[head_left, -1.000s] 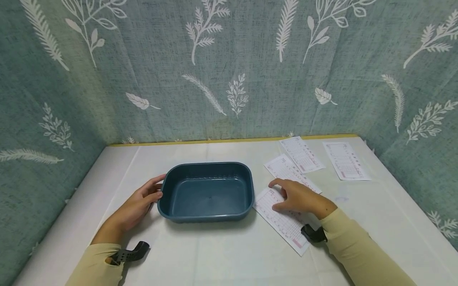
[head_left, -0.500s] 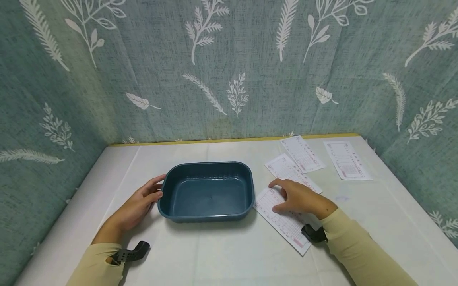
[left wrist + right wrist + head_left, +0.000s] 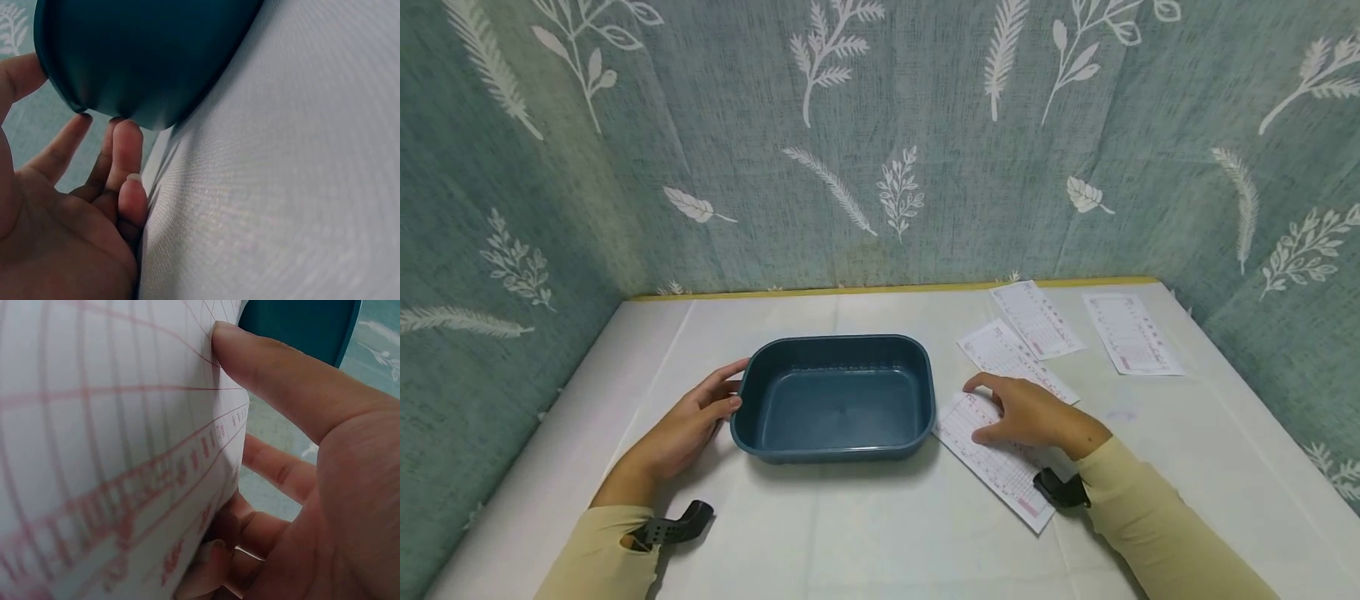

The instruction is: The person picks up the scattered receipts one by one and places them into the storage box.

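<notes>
A dark blue-green plastic basin (image 3: 842, 408), rectangular with rounded corners, stands in the middle of the table. My left hand (image 3: 688, 429) is at its left end, with the thumb and fingertips against the outer wall. In the left wrist view, the fingers (image 3: 128, 147) reach the basin's (image 3: 150, 56) underside edge. To the right of the basin lies a printed paper form (image 3: 992, 479) with red lines. Over it rests my right hand (image 3: 1030, 417), thumb and index finger spread apart. The right wrist view has the thumb (image 3: 262, 362) touching the form's (image 3: 112, 425) surface, other fingers loosely bent beside it.
Behind my right hand lie two more forms, one (image 3: 1015, 354) partly under another (image 3: 1037, 321). A separate form (image 3: 1131, 333) lies at the back right. The white table (image 3: 850, 533) ends at a yellow strip (image 3: 820, 292) below a leaf-patterned cloth (image 3: 737, 150).
Both hands, the basin and the forms keep their places. The head view has only tilted very slightly.
</notes>
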Motion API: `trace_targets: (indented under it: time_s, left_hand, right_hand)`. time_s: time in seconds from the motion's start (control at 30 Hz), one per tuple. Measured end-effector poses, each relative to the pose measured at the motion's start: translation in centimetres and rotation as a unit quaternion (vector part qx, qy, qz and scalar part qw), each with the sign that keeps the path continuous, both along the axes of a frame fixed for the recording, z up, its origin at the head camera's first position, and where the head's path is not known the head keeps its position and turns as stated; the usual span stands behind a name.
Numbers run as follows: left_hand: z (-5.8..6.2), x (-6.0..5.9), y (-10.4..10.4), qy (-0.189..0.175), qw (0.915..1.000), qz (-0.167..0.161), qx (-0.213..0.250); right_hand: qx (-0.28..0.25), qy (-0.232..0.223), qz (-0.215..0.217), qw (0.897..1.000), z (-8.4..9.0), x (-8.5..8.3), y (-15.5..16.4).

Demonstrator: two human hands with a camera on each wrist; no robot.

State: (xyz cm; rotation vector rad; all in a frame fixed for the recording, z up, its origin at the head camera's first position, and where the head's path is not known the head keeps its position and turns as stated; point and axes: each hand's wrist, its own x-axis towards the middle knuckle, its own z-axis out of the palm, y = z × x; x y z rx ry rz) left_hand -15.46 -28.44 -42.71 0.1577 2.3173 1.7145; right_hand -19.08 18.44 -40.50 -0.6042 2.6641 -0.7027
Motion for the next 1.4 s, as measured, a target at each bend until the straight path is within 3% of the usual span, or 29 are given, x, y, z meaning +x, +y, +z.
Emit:
trace_targets:
  time_s: [0.77, 1.0, 1.4]
  left_hand:
    - [0.1, -0.1, -0.1, 0.007, 1.0000, -0.004, 0.004]
    - [0.1, -0.1, -0.1, 0.010, 0.9998, -0.009, 0.014]
    - [-0.1, -0.1, 0.0, -0.002, 0.9999, -0.006, 0.014]
  right_hand:
    - [-0.033, -0.046, 0.049, 0.997, 0.4, -0.8, 1.6]
    - [-0.018, -0.064, 0.030, 0.997, 0.5, -1.1, 1.8]
    - [-0.084, -0.108, 0.019, 0.991, 0.6, -1.4, 2.6]
